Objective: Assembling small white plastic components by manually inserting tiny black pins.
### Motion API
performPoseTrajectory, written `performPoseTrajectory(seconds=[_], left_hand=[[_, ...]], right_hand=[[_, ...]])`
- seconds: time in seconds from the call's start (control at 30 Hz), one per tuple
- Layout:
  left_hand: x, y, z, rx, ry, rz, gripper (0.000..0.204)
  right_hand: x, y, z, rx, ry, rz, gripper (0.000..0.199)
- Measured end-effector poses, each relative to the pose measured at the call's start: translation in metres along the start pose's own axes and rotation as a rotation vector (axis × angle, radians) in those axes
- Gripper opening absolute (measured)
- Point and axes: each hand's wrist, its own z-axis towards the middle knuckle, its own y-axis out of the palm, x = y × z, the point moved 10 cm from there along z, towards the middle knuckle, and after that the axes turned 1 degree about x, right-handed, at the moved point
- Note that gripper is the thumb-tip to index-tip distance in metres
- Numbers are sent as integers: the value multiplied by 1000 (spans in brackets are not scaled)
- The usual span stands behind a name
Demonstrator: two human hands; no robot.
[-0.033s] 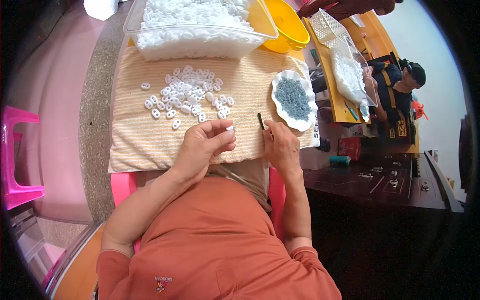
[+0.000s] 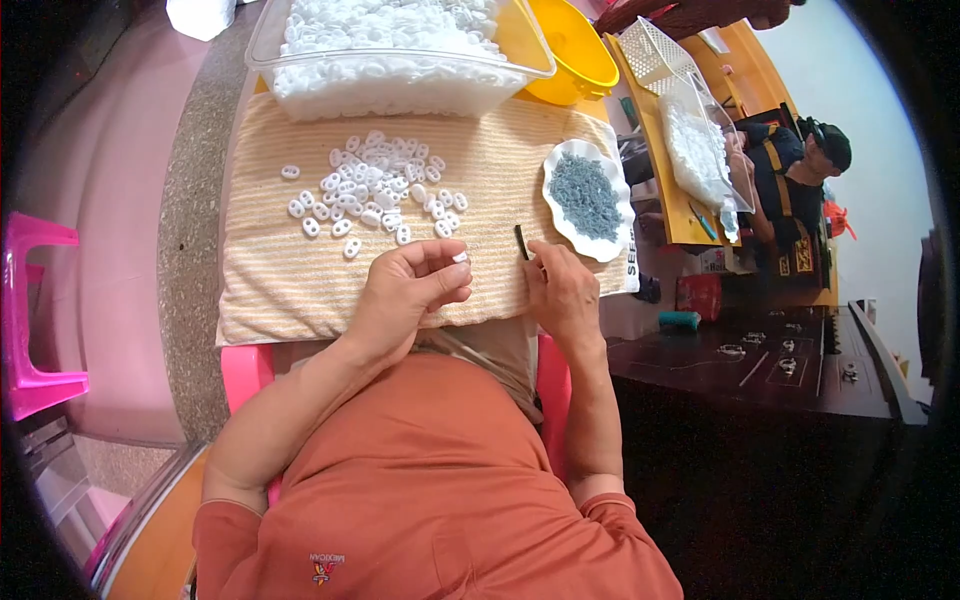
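Observation:
My left hand point(image 2: 408, 288) is closed, with a small white plastic piece point(image 2: 460, 257) pinched at its fingertips. To the right, my right hand point(image 2: 565, 290) grips a slim black stick-like tool point(image 2: 520, 241) whose tip points away from me; its exact kind does not show. Beyond my left hand lies a loose pile of white oval plastic pieces with two holes point(image 2: 375, 180), spread on a striped cloth point(image 2: 270, 270). A white wavy-edged dish point(image 2: 598, 248) full of tiny grey-blue parts point(image 2: 583, 195) stands beyond my right hand.
A clear plastic bin point(image 2: 400, 90) heaped with white pieces stands at the far edge, beside a yellow basin point(image 2: 575, 60). At right, another person point(image 2: 785, 175) sits by a tray of white pieces point(image 2: 695, 150). A pink stool point(image 2: 40, 310) is at left, a dark panel point(image 2: 740, 370) at right.

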Motion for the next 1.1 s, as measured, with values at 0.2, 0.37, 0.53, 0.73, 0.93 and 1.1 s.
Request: performPoseTrajectory(seconds=[0.2,0.37,0.53,0.73,0.93,1.1], left_hand=[[1,4,-3,-2,-29,58,21],[-3,3,-4,6,-61,56,18],[-6,1,-2,-7,-59,81,16],[-7,-1,-4,31,-105,128,14],[-7,-4,-1,34,-71,100,14],[-7,-2,-1,26,-58,89,14]], right_hand=[[6,2,2,-82,27,51,23],[13,9,5,-199,110,29,19],[12,6,7,-208,120,2,12],[17,-1,3,-119,57,-79,10],[31,-13,9,-80,122,16,10],[67,-16,23,-39,230,101,12]])
